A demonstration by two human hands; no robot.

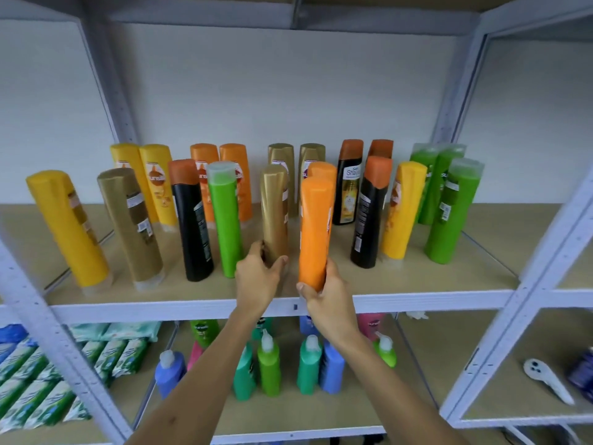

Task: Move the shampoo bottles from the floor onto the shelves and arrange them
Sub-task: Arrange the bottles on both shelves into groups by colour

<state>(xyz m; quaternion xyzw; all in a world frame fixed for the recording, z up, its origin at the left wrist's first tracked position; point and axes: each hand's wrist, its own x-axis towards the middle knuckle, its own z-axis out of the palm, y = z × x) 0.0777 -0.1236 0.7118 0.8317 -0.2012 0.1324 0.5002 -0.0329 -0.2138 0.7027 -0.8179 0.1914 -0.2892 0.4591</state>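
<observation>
Head view shows both hands at the front edge of the shelf (417, 284), near 6 o'clock of the board. The left hand (256, 281) wraps its fingers and thumb around the base of the gold bottle (274, 213). The right hand (324, 297) grips the base of the orange bottle (316, 232), thumb on the near side, fingers behind. Both bottles stand upright with their caps down, just beside each other but apart.

I judge the hands hold low because this gives control of the foot, so each bottle can slide or turn into line without tipping. The pair sits in the middle of the front row; the green bottle (224, 220) and the black bottle (192, 220) are toward 9 o'clock, and another black bottle with an orange top (369, 216) and a yellow bottle (401, 213) are toward 3 o'clock. A back row at 12 o'clock stands in same-colour pairs, so it seems the front row is being sorted by colour too.

The orange bottle is tall, smooth and glossy, its label turned mostly away. The gold one is tall and has a metallic shine, with only a strip of label visible on its right edge. Whether they rest fully on the board I cannot tell.
</observation>
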